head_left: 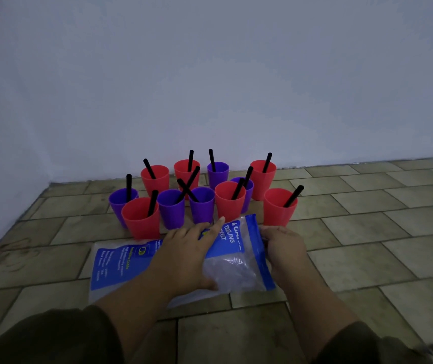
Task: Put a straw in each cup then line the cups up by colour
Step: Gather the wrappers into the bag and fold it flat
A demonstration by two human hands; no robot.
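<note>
Several red cups, such as the front-left one [140, 219] and the right one [279, 207], stand mixed with several purple cups, such as the middle one [201, 206], on the tiled floor near the wall. A black straw [293, 196] leans in each cup. In front of them lies a blue-and-clear plastic bag [239, 261]. My left hand [183, 249] lies flat on the bag with its forefinger stretched toward the cups. My right hand [286, 248] grips the bag's right edge.
The white wall [210, 88] rises right behind the cups and along the left side. Tan floor tiles [367, 219] spread out to the right and toward me.
</note>
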